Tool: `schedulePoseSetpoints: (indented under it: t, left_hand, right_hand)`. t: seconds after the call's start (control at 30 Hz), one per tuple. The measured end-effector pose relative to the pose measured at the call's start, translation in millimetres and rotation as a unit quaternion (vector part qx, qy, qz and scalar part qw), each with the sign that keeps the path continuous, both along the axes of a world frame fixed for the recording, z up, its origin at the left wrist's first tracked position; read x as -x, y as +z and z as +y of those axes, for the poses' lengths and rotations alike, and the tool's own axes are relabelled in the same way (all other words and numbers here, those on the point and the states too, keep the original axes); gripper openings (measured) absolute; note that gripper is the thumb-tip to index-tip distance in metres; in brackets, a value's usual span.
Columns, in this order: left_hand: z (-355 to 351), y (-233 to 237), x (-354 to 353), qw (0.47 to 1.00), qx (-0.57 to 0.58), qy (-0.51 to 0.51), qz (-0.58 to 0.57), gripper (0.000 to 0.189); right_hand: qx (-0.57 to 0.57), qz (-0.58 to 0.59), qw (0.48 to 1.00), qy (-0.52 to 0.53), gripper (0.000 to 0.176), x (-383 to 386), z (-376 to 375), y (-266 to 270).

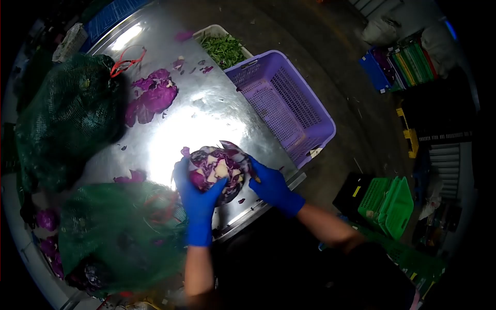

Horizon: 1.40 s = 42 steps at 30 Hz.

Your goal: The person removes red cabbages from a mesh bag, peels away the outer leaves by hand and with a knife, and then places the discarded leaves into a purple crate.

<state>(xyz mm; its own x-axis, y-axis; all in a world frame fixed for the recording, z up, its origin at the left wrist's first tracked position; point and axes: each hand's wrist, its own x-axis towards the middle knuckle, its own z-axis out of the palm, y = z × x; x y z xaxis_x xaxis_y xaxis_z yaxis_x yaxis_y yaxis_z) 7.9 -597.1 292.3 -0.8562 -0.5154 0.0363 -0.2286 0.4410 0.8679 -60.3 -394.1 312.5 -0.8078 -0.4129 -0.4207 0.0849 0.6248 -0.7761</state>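
A red cabbage, its pale cut core facing up, is held over the metal table near its front edge. My left hand, in a blue glove, is wrapped round the cabbage's left side with the thumb across its front. At the right side, my blue-gloved right hand has its fingers curled close to the cabbage; a small brownish bit shows between them, too small to name. A loose outer leaf sticks out at the top right of the cabbage.
Torn purple leaves lie on the metal table. Green mesh sacks fill its left side. Beyond the right edge stand a purple crate and a pale crate of greens. Green crates are farther right.
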Motion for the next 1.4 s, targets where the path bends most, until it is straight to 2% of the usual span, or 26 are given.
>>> schedulePoseSetpoints:
  t: [0.03, 0.1, 0.13, 0.27, 0.3, 0.33, 0.4, 0.43, 0.47, 0.5, 0.53, 0.57, 0.63, 0.7, 0.77, 0.83, 0.9, 0.93, 1.03, 1.07, 1.13, 1.17, 1.23, 1.3, 1.33, 1.4]
  left_hand:
    - [4.3, 7.9, 12.1, 1.0, 0.018, -0.006, -0.012, 0.091]
    - [5.1, 1.2, 12.0, 0.999, -0.036, 0.03, -0.005, 0.088]
    - [3.5, -6.6, 8.5, 0.997, -0.063, 0.047, 0.009, 0.086]
    - [-9.6, -2.9, -16.1, 0.982, -0.182, 0.046, 0.021, 0.088]
    - [-13.1, -6.5, -16.9, 0.98, -0.197, 0.033, 0.024, 0.088]
    - [-15.7, -8.8, -20.1, 0.977, -0.213, 0.021, 0.025, 0.088]
    - [-23.0, -7.8, -21.9, 0.974, -0.225, -0.02, 0.027, 0.088]
    - [-24.6, -4.7, -20.5, 0.971, -0.236, -0.026, 0.016, 0.088]
    - [-26.0, -1.1, -18.9, 0.969, -0.246, -0.033, 0.007, 0.088]
    - [-27.6, 1.3, -17.7, 0.966, -0.256, -0.041, -0.003, 0.089]
    - [-27.3, -11.3, -22.4, 0.995, -0.101, -0.02, -0.011, 0.094]
    - [-14.6, -2.2, -21.8, 0.999, -0.028, -0.009, -0.02, 0.106]
    - [10.4, 17.4, -14.6, 0.992, 0.112, 0.001, -0.062, 0.115]
    - [9.6, 17.1, -9.4, 0.994, 0.103, 0.0, -0.044, 0.116]
    - [11.1, 16.5, -4.0, 0.997, 0.079, 0.012, -0.012, 0.111]
    - [14.8, 32.3, 6.4, 0.995, 0.103, 0.005, -0.004, 0.099]
    - [14.3, 38.1, 10.1, 0.992, 0.122, -0.014, -0.012, 0.095]
    - [11.6, 33.8, 8.4, 0.99, 0.139, -0.024, -0.008, 0.096]
    - [-2.6, 20.2, -10.1, 0.997, 0.008, -0.06, 0.042, 0.103]
    - [-10.9, 15.7, -17.0, 0.997, 0.005, -0.082, 0.011, 0.114]
    - [-21.9, 18.1, -20.8, 0.987, 0.075, -0.13, -0.048, 0.122]
    - [-22.8, 23.4, -17.2, 0.979, 0.112, -0.153, -0.071, 0.127]
    - [-10.6, 24.3, -20.0, 0.985, 0.102, -0.106, -0.086, 0.132]
    - [6.1, 17.2, -19.3, 0.994, 0.062, -0.053, -0.075, 0.132]
    - [11.4, 22.5, -13.1, 0.99, 0.111, -0.035, -0.075, 0.128]
    - [5.9, 17.9, -7.4, 0.993, 0.088, -0.037, -0.07, 0.125]
  right_hand:
    - [-0.008, 0.032, 0.999, -0.008, 0.067, 2.6, 3.6, -15.1]
    - [-0.021, 0.094, 0.995, -0.028, 0.066, 8.6, 13.6, -74.0]
    - [-0.024, 0.113, 0.993, -0.034, 0.058, 20.7, 12.1, -83.6]
    - [-0.049, 0.043, 0.99, -0.126, 0.032, 105.6, 43.1, -77.0]
    - [-0.079, 0.054, 0.988, -0.119, 0.029, 116.7, 50.7, -74.3]
    - [-0.145, 0.142, 0.977, -0.067, 0.028, 118.6, 54.0, -67.7]
    - [-0.147, 0.271, 0.951, 0.004, 0.038, 106.8, 43.8, -54.5]
    - [-0.085, 0.307, 0.948, 0.018, 0.049, 80.8, 21.2, -23.7]
    - [-0.07, 0.202, 0.976, 0.028, 0.055, 58.9, 0.7, 3.3]
    - [-0.05, 0.157, 0.986, 0.034, 0.057, 36.5, -13.8, 5.5]
    - [-0.032, 0.11, 0.993, 0.039, 0.059, 14.3, -28.3, 7.7]
    - [-0.011, 0.123, 0.991, 0.043, 0.058, 1.7, -36.8, 0.7]
    - [-0.011, 0.108, 0.993, 0.04, 0.05, 3.3, -45.1, -2.6]
    - [0.029, 0.109, 0.993, 0.042, 0.044, 16.6, -46.6, -9.4]
    - [0.017, 0.128, 0.986, 0.109, 0.041, 34.0, -40.2, -17.0]
    - [0.01, 0.154, 0.982, 0.113, 0.036, 39.0, -39.0, -35.9]
    - [0.031, 0.241, 0.965, 0.095, 0.031, 45.4, -36.3, -62.3]
    - [0.032, 0.265, 0.96, 0.087, 0.03, 59.6, -29.0, -77.7]
    - [-0.031, 0.194, 0.976, 0.099, 0.028, 105.4, 37.1, -123.2]
    - [-0.06, 0.2, 0.973, 0.097, 0.027, 104.8, 40.4, -98.5]
    - [-0.15, 0.203, 0.965, 0.073, 0.045, 83.2, 28.0, -39.0]
    - [-0.073, 0.238, 0.968, 0.047, 0.056, 70.1, 15.2, -28.6]
    - [0.03, 0.088, 0.994, 0.06, 0.067, 34.8, -19.3, 11.3]
    - [-0.036, 0.148, 0.982, 0.109, 0.07, 10.3, -38.0, 0.7]
    - [-0.057, 0.163, 0.977, 0.125, 0.071, 1.9, -42.2, -3.8]
    - [-0.104, 0.174, 0.968, 0.146, 0.073, -5.0, -52.4, -9.7]
